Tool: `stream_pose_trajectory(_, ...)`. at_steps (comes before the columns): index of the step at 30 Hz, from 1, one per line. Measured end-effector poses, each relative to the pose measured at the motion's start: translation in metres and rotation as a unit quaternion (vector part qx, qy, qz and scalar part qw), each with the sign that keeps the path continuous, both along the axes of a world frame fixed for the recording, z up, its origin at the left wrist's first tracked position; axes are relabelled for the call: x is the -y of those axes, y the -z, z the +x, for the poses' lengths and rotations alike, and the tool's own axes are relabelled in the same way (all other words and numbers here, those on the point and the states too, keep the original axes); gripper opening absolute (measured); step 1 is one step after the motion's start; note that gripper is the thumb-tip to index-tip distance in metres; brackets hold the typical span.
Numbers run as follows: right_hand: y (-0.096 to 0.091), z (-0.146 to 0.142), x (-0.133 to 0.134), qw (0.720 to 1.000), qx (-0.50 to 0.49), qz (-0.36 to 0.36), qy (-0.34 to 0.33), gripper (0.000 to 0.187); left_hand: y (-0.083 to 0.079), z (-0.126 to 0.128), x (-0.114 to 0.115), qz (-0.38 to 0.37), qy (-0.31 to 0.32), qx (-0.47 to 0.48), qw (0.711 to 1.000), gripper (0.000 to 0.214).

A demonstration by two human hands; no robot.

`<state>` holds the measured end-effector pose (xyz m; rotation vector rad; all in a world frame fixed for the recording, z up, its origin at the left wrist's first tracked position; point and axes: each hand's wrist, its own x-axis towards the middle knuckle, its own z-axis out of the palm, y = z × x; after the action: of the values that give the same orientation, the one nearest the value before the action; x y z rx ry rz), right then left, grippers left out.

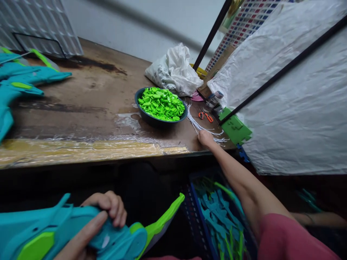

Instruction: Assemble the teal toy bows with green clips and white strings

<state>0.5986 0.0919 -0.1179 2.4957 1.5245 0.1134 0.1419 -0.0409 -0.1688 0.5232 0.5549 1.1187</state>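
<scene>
My left hand (104,213) is closed round a teal and lime-green plastic toy piece (54,234) held low at the bottom left, below the table edge. My right hand (205,138) reaches out to the table's front right and is pinched on a bundle of thin white strings (199,124) lying there. Just left of the strings stands a dark bowl (151,117) heaped with small bright green plastic parts (161,103).
More teal toy pieces (21,81) lie at the table's left. A crumpled white bag (175,70), orange scissors (206,116) and a small bottle (214,100) sit behind the bowl. A large plastic-wrapped stack (292,94) fills the right. A blue crate (217,216) of teal parts sits below.
</scene>
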Motion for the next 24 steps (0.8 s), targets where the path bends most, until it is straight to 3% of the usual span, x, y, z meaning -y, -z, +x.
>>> stream_pose_trajectory(5,-0.014,-0.003,-0.003,0.999,0.0,-0.031,0.01,0.035,-0.031,0.026,0.024,0.012,-0.021,-0.009,1.0,0.021)
stream_pose_trajectory(9,-0.026,-0.017,0.003,0.999,0.011,-0.032,-0.004,0.032,-0.037,0.032,0.037,-0.023,-0.03,-0.053,0.998,0.011)
stream_pose_trajectory(12,-0.032,-0.05,0.011,0.999,0.004,-0.01,-0.049,0.025,-0.032,0.035,0.044,-0.044,-0.032,-0.059,0.997,0.011)
stream_pose_trajectory(16,-0.032,-0.129,0.05,0.978,-0.089,-0.004,-0.191,0.026,-0.024,0.042,0.043,-0.041,-0.012,-0.027,0.999,0.013)
stream_pose_trajectory(18,-0.032,-0.175,0.085,0.945,-0.169,-0.033,-0.278,0.018,-0.021,0.044,0.04,-0.056,0.001,-0.006,0.998,0.011)
stream_pose_trajectory(19,-0.031,-0.195,0.103,0.914,-0.221,-0.055,-0.335,0.014,-0.02,0.045,0.038,-0.07,0.004,0.006,0.998,0.01)
stream_pose_trajectory(21,-0.03,-0.227,0.135,0.796,-0.364,-0.077,-0.477,0.015,-0.018,0.044,0.035,-0.106,0.007,0.026,0.994,0.01)
stream_pose_trajectory(23,-0.028,-0.243,0.155,0.727,-0.431,-0.097,-0.525,0.017,-0.016,0.04,0.032,-0.132,0.003,0.029,0.991,0.013)
stream_pose_trajectory(24,-0.027,-0.246,0.16,0.711,-0.455,-0.116,-0.523,0.019,-0.016,0.037,0.031,-0.137,-0.001,0.024,0.99,0.014)
